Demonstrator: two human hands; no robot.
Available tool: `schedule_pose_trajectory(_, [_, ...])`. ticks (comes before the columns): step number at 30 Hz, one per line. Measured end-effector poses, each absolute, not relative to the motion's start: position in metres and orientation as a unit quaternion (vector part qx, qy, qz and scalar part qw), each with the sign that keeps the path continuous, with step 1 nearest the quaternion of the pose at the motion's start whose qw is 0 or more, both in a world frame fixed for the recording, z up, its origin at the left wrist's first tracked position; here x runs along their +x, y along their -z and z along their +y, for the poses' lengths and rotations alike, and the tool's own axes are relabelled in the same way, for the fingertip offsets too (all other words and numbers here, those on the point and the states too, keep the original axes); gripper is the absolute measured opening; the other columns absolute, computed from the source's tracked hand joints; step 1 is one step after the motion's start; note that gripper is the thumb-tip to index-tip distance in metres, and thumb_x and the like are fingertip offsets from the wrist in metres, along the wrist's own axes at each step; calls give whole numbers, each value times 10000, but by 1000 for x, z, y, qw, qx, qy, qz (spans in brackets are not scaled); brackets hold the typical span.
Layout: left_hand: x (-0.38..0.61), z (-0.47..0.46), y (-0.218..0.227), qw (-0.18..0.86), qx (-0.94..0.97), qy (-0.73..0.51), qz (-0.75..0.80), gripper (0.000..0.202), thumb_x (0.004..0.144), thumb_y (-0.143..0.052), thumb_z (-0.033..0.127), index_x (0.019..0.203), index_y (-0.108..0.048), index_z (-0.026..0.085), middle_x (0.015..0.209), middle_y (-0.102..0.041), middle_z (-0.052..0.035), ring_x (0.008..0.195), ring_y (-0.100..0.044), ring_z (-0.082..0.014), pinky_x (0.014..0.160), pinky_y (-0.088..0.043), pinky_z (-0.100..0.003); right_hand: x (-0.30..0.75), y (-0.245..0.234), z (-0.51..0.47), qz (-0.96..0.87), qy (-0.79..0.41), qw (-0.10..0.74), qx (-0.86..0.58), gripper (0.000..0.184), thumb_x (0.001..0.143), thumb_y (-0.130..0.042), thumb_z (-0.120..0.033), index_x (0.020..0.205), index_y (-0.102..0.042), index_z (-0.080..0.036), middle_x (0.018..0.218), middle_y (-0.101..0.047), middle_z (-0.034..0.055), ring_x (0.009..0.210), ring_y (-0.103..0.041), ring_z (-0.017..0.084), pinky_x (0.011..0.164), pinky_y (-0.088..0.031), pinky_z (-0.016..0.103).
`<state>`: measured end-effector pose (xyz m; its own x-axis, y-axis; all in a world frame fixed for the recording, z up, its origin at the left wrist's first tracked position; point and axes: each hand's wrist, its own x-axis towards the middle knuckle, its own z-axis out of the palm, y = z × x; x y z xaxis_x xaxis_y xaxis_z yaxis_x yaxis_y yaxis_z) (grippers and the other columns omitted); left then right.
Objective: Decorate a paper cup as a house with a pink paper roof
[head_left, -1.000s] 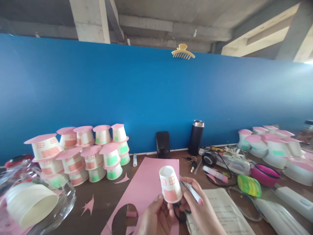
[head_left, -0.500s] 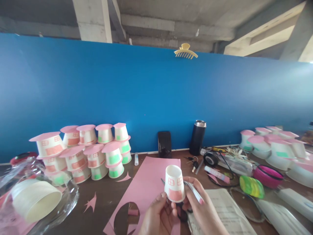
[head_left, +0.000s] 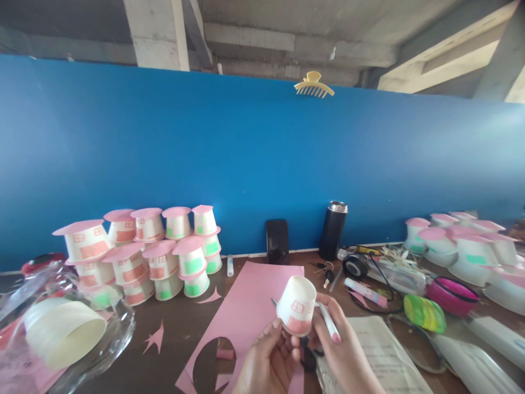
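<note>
A white paper cup (head_left: 299, 301) with pink windows and a pink door drawn on it is tilted between my hands, its closed base facing up. My left hand (head_left: 268, 355) grips its lower left edge. My right hand (head_left: 340, 339) is at the cup's right side and also holds a white marker (head_left: 328, 323) with a pink end. Beneath the cup lies a pink paper sheet (head_left: 254, 290) with a round hole cut in it. A pair of scissors (head_left: 307, 358) rests behind my hands, mostly hidden by them.
Stacked paper-cup houses with pink roofs (head_left: 159, 260) stand at left, above a plastic-wrapped cup stack (head_left: 65, 331). A phone (head_left: 277, 242) and black flask (head_left: 333, 230) stand by the blue partition (head_left: 246, 153). Keys, tape, a printed sheet (head_left: 375, 350) and more cup houses (head_left: 471, 254) are at right.
The cup has turned and tilted to the right in my fingers, moving its drawn windows rightward. Both hands keep about the same place, and the marker stays in my right hand.
</note>
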<state>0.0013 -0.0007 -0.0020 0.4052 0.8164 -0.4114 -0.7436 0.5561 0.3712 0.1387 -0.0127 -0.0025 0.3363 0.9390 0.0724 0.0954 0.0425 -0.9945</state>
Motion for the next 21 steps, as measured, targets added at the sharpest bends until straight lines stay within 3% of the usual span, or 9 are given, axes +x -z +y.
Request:
schedule_pose_trajectory(5, [2,-1,-5,808,35,-491,325,195,922,-473,94,787,-613,80,640,-651,-50,534,-633,-112,504,-531,-191,142,6,-12,-467,-311,583,-587,444,829,-557,-477,1203,-436,-272,1084,-678,66,720,-696,213,585,-567,318])
schedule_pose_trajectory(9, [0,1,-6,801,20,-502,325,149,909,-486,73,816,-602,84,663,-665,-56,543,-650,-119,494,-544,-189,148,9,-10,-508,-223,560,-615,438,829,-529,-416,1229,-452,-252,1091,-678,76,911,-694,232,731,-570,319])
schedule_pose_trajectory(17, [-4,6,-7,799,19,-504,327,116,893,-497,54,829,-584,94,645,-647,-44,512,-628,-102,488,-544,-176,164,18,-2,-490,-204,552,-643,470,802,-493,-324,1261,-452,-226,1058,-671,87,867,-696,256,697,-551,358])
schedule_pose_trajectory(21, [-5,6,-4,807,27,-495,322,98,874,-516,50,824,-582,103,620,-631,-30,507,-625,-102,485,-535,-166,174,21,-1,-499,-197,543,-646,638,650,-498,-152,1279,-491,-253,1050,-664,51,910,-666,256,791,-504,373])
